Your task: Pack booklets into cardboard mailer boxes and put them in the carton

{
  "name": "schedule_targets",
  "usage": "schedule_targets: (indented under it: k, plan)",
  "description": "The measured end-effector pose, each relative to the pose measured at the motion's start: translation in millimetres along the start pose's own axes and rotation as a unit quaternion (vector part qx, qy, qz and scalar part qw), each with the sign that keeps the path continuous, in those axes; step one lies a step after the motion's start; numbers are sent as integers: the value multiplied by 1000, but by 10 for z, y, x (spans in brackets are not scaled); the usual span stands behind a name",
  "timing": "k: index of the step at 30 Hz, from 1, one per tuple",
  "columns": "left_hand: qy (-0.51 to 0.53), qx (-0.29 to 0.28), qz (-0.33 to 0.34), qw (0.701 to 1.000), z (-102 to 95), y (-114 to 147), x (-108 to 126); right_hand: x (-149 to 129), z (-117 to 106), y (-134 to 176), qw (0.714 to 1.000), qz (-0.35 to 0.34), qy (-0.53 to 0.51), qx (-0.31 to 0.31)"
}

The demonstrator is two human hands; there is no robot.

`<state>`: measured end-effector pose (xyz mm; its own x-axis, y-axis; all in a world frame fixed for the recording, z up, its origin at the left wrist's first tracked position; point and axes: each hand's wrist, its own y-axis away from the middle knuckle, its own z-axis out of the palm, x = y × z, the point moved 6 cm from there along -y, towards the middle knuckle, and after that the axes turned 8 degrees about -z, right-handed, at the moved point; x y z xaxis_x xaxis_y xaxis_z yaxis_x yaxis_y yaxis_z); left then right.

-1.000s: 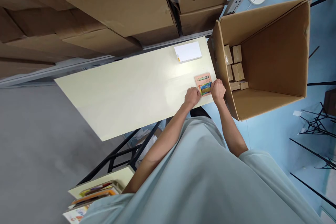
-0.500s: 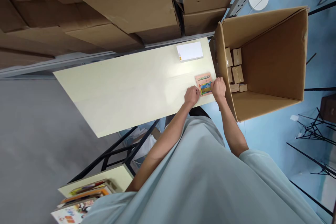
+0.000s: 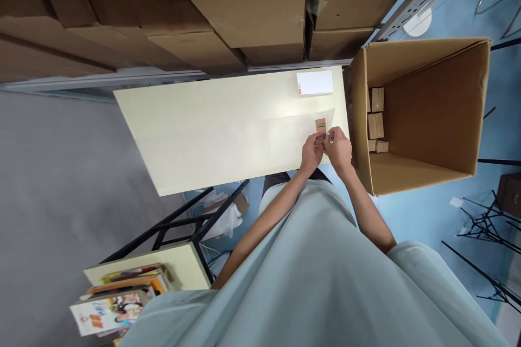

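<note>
A small salmon-coloured printed pack [image 3: 321,125] stands up narrow-side towards me at the right end of the cream table; whether it is a box or a booklet I cannot tell. My left hand [image 3: 312,150] is closed on its near end, fingertips pinched. Close against it on the right, my right hand [image 3: 338,147] has its fingers curled and pinched at the pack's near right edge. Most of the pack's lower part is hidden by my fingers. A flat white box [image 3: 315,83] with a small yellow mark lies farther back on the table.
The cream tabletop [image 3: 220,130] stretches left. At its right end stands a large open cardboard carton [image 3: 431,111] with several small brown boxes [image 3: 375,126] inside. Large cartons [image 3: 244,11] fill a shelf behind. Books [image 3: 118,303] lie on a lower board at left.
The pack has turned from its broad picture face to a narrow side. My hands have come together at its near end. The camera view has shifted left.
</note>
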<state>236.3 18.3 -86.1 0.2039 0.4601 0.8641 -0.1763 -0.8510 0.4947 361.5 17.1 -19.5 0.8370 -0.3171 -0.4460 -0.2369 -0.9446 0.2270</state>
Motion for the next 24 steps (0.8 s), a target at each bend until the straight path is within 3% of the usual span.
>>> schedule_targets:
  k: [5,8,12,15,20,24]
  plan:
    - [73,0,-31,997,-286,99,40,-252,185,67,995,-51,-86,4]
    - [76,35,-52,995,-531,80,-34,-375,381,118,983,-76,-162,-36]
    - [52,68,-139,987,-774,-37,-282,-464,662,165,953,-115,-258,-108]
    - [-19,92,-180,979,-880,-138,-404,-319,745,115,952,-99,-273,-101]
    - [-146,126,-181,964,-933,-177,-387,192,650,-89,985,30,-168,0]
    - [-156,141,-171,963,-916,-146,-362,291,673,-216,986,54,-155,-33]
